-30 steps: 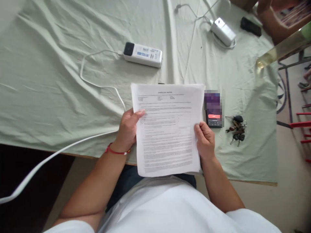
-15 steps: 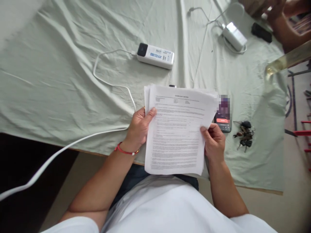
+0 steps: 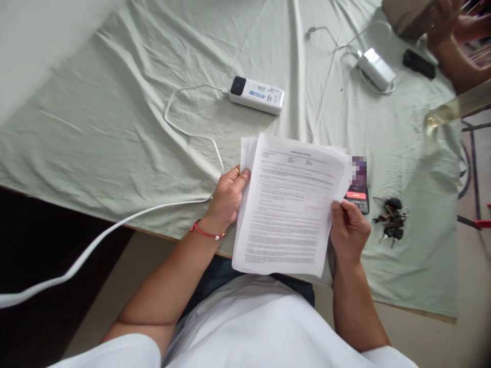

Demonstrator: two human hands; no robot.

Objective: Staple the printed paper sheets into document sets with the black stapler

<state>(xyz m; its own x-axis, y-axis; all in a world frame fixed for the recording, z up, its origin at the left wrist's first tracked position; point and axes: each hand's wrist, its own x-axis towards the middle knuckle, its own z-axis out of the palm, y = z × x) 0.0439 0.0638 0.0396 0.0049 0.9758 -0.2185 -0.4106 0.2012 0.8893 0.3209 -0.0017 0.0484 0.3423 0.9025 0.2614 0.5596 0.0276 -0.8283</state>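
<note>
A stack of printed paper sheets point(image 3: 291, 204) is held up above the near edge of a table covered with a pale green cloth point(image 3: 115, 128). My left hand point(image 3: 226, 197) grips the stack's left edge, thumb on top, a red bracelet at the wrist. My right hand point(image 3: 349, 230) pinches the right edge of the top sheet, which is fanned slightly away from the sheets beneath.
A phone point(image 3: 358, 191) with a lit screen lies right of the papers, a bunch of keys point(image 3: 391, 220) beside it. Two white power banks point(image 3: 257, 94) point(image 3: 376, 69) with cables lie further back. Another person's hand point(image 3: 445, 20) is at the top right, near a black object point(image 3: 419, 64).
The camera view has shifted, moving everything rightward in frame. The single flat stack has fanned out, with the top sheet separating from those beneath it under my right hand.
</note>
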